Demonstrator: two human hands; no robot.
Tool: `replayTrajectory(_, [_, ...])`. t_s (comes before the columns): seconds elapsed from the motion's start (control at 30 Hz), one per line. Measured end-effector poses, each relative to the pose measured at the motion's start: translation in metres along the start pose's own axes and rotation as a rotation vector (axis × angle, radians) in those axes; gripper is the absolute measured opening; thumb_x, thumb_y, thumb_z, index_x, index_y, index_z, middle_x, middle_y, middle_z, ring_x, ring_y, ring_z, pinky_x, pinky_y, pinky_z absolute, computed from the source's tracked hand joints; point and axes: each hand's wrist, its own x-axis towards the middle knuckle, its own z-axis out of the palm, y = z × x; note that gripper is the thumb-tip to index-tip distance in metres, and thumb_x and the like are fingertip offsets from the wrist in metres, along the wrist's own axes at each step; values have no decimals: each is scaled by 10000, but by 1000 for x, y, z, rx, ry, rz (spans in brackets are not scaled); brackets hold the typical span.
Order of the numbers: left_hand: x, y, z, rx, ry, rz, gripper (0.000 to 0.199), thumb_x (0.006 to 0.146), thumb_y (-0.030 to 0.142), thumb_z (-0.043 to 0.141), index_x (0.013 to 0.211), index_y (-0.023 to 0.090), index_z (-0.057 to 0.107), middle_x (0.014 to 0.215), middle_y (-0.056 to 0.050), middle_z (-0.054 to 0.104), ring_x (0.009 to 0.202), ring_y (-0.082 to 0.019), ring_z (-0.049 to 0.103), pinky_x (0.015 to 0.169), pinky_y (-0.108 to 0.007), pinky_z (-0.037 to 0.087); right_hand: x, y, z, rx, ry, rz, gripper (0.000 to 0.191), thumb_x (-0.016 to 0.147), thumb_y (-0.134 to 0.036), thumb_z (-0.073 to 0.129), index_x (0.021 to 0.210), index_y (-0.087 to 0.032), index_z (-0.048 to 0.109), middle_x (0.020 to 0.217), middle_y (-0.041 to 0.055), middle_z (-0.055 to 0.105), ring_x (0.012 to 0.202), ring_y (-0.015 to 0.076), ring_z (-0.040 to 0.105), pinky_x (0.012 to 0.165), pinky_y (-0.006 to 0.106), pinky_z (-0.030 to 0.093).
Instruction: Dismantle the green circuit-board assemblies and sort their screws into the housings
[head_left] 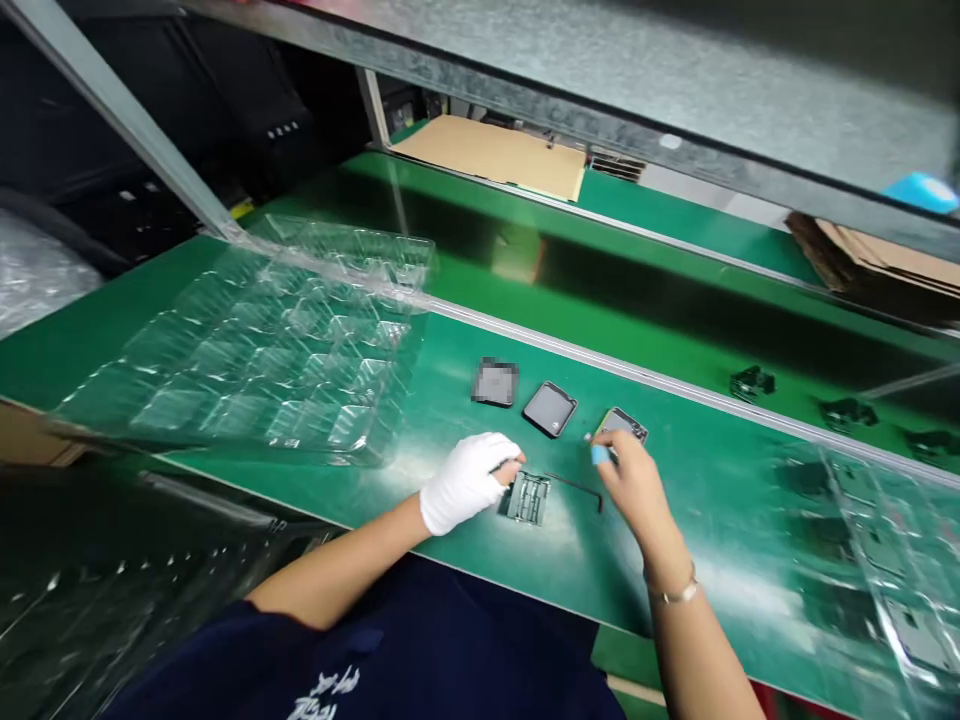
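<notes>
My left hand [472,480], in a white glove with bare fingertips, is closed at the upper left corner of a small grey-green slotted plate [529,499], its fingertips pinching the edge. To the plate's right lies a black hex key [577,486], its short bent end toward me. My right hand [630,475], bare with blue tape on one finger, is closed in a pinch beside a square frame with a yellowish edge [626,424], which it partly covers. What sits between those fingertips is too small to make out. Two dark-rimmed square casings, one left [495,383] and one middle [551,409], lie beyond.
Clear plastic compartment trays stand at left [262,370] and right [885,540]; the right one holds grey-green plates. Several dark parts [752,382] show along the far right. A metal rail [540,340] crosses behind the casings. Overhead hangs a grey shelf [600,80].
</notes>
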Motion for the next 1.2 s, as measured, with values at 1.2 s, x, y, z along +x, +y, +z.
replayTrajectory(1.2, [-10,-15,23,-402,-304,-296,304,831,308,470,1069,169,598,1145,-85,660,1089,-227,605,992,-364,464,-37,-77,61,305,84,52,122,808,-131,508,857,-231,558,966,60,662,937,220,585,973,458,376])
